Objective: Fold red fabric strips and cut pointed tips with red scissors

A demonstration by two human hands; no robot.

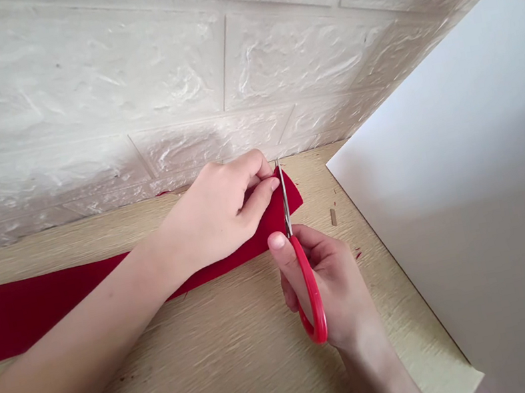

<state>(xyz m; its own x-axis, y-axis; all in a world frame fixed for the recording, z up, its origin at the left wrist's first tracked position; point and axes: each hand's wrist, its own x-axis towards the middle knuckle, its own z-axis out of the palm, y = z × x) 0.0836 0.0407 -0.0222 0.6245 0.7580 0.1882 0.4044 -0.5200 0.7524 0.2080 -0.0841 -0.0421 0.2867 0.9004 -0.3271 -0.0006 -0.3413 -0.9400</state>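
Note:
A long strip of red felt [48,309] runs from the left edge across the table, and its end rises near the wall. My left hand [217,214] pinches that end between thumb and fingers. In my right hand [332,286] are scissors with red plastic handles [308,290]. Their thin steel blades stand nearly upright at the felt's end, just beside my left thumb. One blade is partly hidden behind the felt, and the cut itself cannot be seen.
A large white board [464,188] leans over the right of the light wood tabletop [197,377]. A small brown scrap [333,216] and red bits lie near it. A white brick-textured wall [122,92] stands behind the table.

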